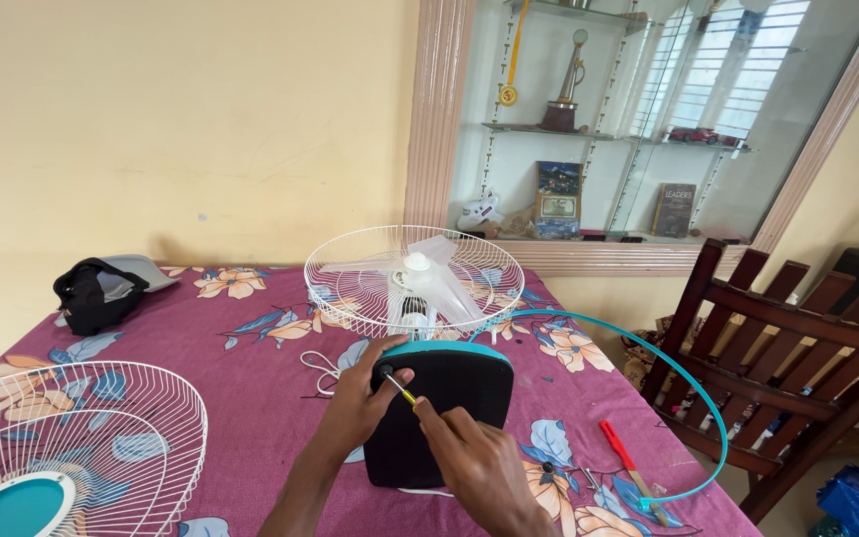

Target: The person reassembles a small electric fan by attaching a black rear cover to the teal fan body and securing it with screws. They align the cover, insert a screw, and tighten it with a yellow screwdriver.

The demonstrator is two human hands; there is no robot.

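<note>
Left hand (pixel 362 398) grips top edge of black fan base (pixel 439 413), lying on purple flowered tablecloth (pixel 251 388). Right hand (pixel 474 462) clenched round yellow screwdriver (pixel 402 392), tip against base. Rear grille with blades (pixel 415 273) behind; red screwdriver (pixel 620 452) right.

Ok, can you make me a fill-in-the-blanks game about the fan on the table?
1. The left hand and right hand hold a small yellow-handled ____ against the fan's black base.
2. The loose front grille at the left has a ____ centre.
3. A red-handled tool lies on the flowery ____.
4. The fan blades sit inside a ____ wire cage.

Missing words: screwdriver; teal; tablecloth; white
</note>
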